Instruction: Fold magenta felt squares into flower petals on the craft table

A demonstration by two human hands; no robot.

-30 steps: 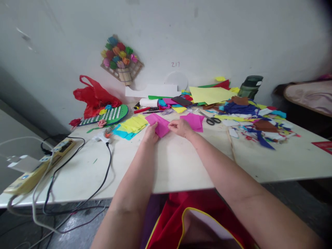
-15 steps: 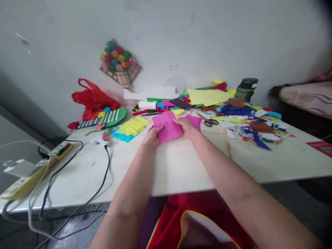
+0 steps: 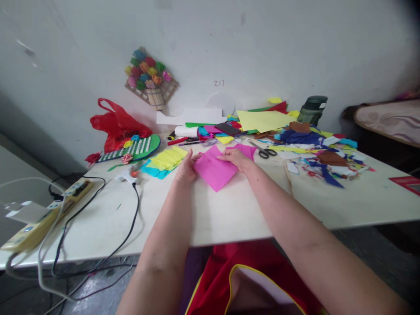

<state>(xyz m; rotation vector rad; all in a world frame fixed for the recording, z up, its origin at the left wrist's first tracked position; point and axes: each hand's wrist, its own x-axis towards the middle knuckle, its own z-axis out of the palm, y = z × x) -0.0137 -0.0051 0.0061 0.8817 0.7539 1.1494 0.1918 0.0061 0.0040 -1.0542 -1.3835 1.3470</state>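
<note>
A square of magenta paper (image 3: 215, 169) is turned like a diamond, one corner pointing down toward me. My right hand (image 3: 238, 159) pinches its upper right side, thumb on top. At the left corner is my left hand (image 3: 187, 167), open, with the thumb raised apart from the fingers; its fingertips are at or just behind the paper's edge. More magenta paper (image 3: 246, 151) lies beyond my right hand. Yellow paper pieces (image 3: 168, 158) over blue paper (image 3: 155, 171) lie left of my left hand. Black-handled scissors (image 3: 267, 153) rest to the right.
A glue gun (image 3: 128, 176) with a cord and a power strip (image 3: 49, 216) are on the left. A red plastic bag (image 3: 118, 127) and a green woven piece (image 3: 144, 148) stand behind. Paper scraps (image 3: 328, 159) and a dark green bottle (image 3: 311, 111) occupy the right.
The magenta paper has turned from roughly square-on to a diamond. My left hand has moved slightly left and up, its thumb lifting off the paper; my right hand still grips it.
</note>
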